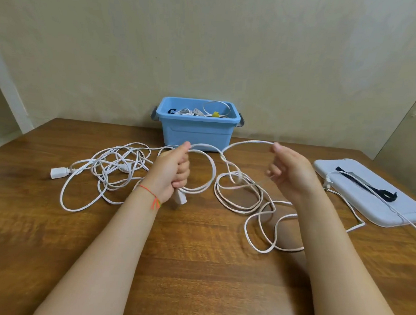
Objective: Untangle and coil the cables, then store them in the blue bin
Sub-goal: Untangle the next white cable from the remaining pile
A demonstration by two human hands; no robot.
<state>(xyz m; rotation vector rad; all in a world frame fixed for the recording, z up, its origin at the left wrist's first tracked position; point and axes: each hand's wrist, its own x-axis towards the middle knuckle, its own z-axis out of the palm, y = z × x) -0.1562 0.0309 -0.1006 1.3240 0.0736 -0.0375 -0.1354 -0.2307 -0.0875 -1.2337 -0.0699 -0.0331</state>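
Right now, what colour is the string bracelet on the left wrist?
Orange-red, with a touch of green at the knot: the string bracelet, seen in the head view.

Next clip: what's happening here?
A person is coiling a long white cable over a wooden table. The left hand grips the loops made so far; the right hand pinches the next stretch. A second tangled white cord lies at left. The blue plastic bin behind already holds coiled cables.
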